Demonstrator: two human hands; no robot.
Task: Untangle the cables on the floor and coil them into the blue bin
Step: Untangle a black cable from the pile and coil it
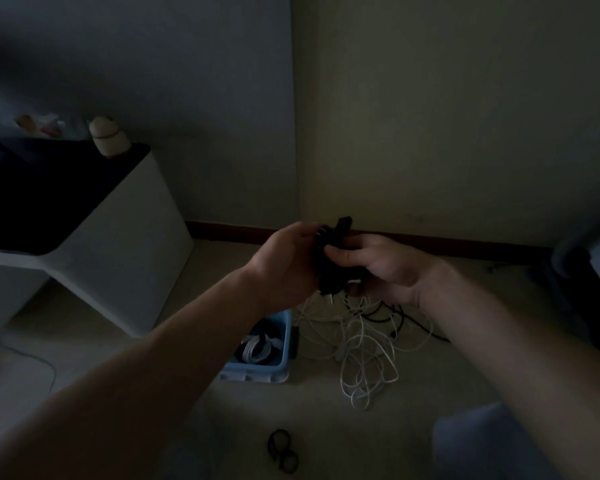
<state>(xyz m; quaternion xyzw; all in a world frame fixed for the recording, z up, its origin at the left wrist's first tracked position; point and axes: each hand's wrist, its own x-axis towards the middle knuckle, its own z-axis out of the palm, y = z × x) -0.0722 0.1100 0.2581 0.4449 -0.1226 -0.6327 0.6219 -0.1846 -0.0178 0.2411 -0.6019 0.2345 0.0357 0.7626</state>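
Black cable bundle (330, 268), held between both hands above the floor (312, 407). Its long axis runs roughly upright, with the upper end tipped right toward the wall (430, 133). Left hand (288, 261) curls round the bundle's left side; right hand (385, 268) grips it from the right, fingers wrapped over the front. Below, white cables (364, 358) and a black cable (397, 320) lie tangled on the floor, just right of the blue bin (253, 370), which holds a white coil (257, 348). A small black loop (281, 448) lies nearer the camera, apart from the tangle.
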